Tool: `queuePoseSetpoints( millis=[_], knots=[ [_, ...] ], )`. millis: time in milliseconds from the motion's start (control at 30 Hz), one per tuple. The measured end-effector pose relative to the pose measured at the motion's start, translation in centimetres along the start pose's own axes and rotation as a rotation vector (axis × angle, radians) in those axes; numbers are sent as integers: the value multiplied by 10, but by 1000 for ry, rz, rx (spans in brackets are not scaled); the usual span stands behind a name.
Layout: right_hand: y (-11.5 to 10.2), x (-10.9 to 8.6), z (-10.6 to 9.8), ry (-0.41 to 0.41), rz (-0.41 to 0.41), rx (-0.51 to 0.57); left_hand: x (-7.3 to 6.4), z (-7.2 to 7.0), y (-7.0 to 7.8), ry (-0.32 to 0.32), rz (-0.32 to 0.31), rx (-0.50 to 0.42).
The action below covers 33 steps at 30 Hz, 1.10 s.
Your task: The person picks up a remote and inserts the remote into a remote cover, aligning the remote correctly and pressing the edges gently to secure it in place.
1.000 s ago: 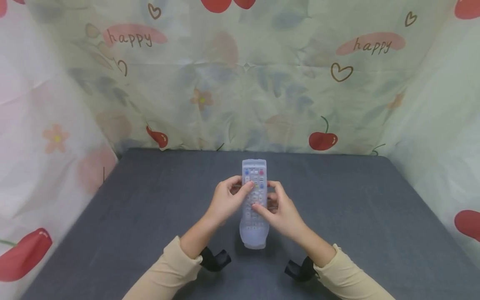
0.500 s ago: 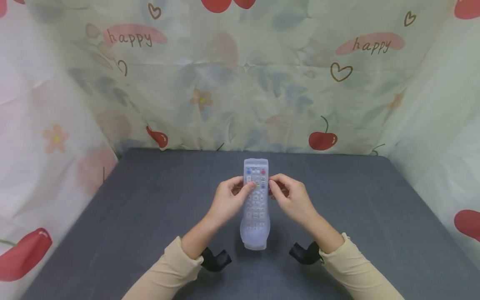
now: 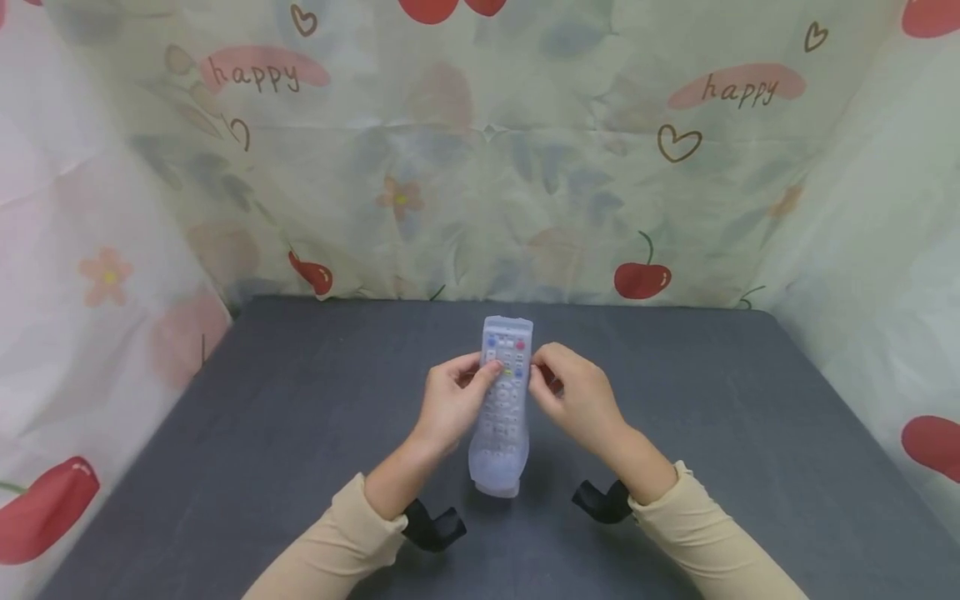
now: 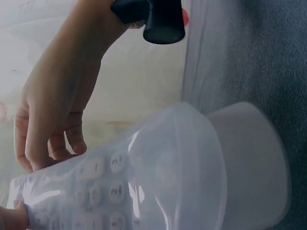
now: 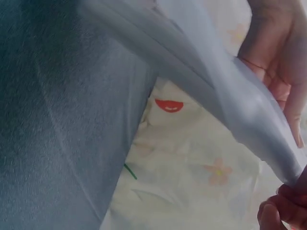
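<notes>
A remote control (image 3: 501, 417) in a translucent soft cover (image 4: 163, 153) is held above the table, buttons facing up. My left hand (image 3: 452, 404) grips its left edge, thumb on the face near the upper buttons. On the opposite edge, my right hand (image 3: 576, 396) pinches the cover's side with thumb and curled fingers. The right wrist view shows the cover (image 5: 244, 103) edge-on, drawn toward the right fingertips (image 5: 271, 218). In the left wrist view a pale end piece (image 4: 252, 163) extends past the cover's rounded rim.
The dark grey cloth-covered table (image 3: 315, 392) spreads around both hands. Patterned fabric walls (image 3: 480, 217) stand at the back and both sides. A black strap mount (image 3: 435, 529) sits at the left wrist, and another black mount (image 3: 602, 502) at the right.
My right thumb has left the remote's face, and that hand now pinches the cover's upper right edge. The remote's lower end has swung slightly left. My left hand keeps its grip.
</notes>
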State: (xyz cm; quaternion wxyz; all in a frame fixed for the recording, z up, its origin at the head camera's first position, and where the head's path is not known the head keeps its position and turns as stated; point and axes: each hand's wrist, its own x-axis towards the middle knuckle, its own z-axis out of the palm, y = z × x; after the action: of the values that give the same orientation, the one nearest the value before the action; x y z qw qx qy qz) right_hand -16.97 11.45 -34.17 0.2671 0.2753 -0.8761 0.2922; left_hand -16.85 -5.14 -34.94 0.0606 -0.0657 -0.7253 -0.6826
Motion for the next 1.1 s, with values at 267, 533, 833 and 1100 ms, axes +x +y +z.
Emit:
queuePoseSetpoints(
  millis=[267,533,833,1100],
  knots=[
    [-2,-1,7,114,-173,-212,0,2,3,87,-50,-88],
    [0,-4,8,136,-217,-253,0,3,4,108,-82,-114],
    [-6,-10,12,100,-59,-32,-2,2,5,96,-22,-102],
    [-13,-20,21,-84,177,356,-2,4,7,97,26,-106]
  ],
)
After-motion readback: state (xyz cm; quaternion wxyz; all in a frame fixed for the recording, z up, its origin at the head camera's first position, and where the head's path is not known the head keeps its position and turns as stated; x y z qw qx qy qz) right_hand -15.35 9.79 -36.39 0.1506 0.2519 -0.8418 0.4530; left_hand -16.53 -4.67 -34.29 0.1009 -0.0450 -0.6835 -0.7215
